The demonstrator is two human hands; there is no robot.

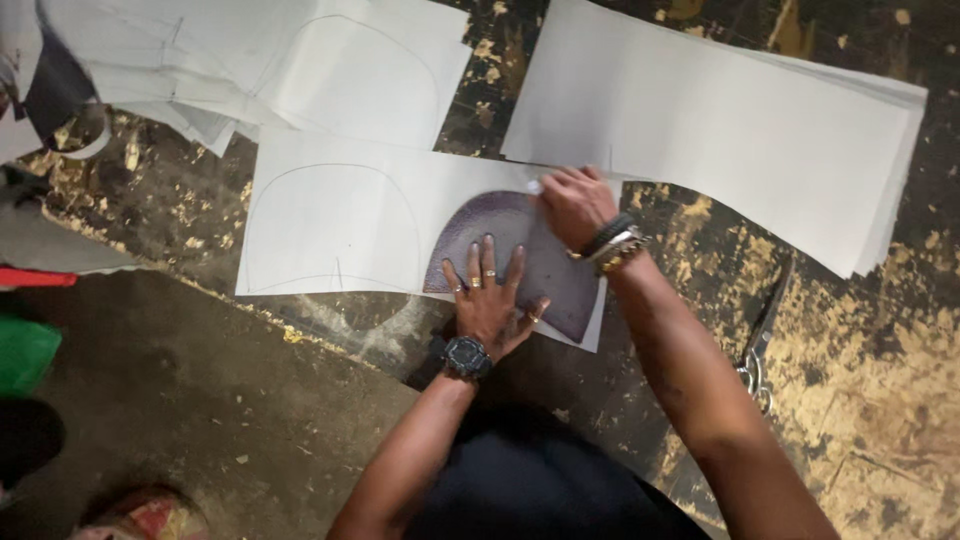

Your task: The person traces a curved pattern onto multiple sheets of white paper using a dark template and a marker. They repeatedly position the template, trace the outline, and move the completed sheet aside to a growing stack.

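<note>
Purple template [545, 265], a rounded dome-shaped piece with a dull, grainy surface, lies flat on a white sheet [340, 215] in the middle of the worn bench [880, 380], whose dark top is flecked with yellowish chipped patches. On that sheet, just beside the template toward the bench's left end, a pencilled outline [335, 225] of the same domed shape is already drawn. The left hand [488, 300] rests on the template's near edge with its fingers spread wide and pressed flat, rings on several fingers and a dark wristwatch [466, 356] on the wrist. The right hand [575, 205] sits at the template's far curved edge, fingers curled and drawn together around something small and pale at its tip; what it pinches cannot be made out. Bracelets [612, 243] ring that wrist. Beyond the template, a thick stack of white sheets [720, 130] lies slanted across the bench's far right part, and another loose pile of sheets [300, 65] with faint drawn curves lies beyond the template to the left. Scissors [760, 345] lie on the bench well to the right of the template, past the right forearm. Left of the template, off the bench edge, green [25, 352] and red [35, 277] things show only in part.
</note>
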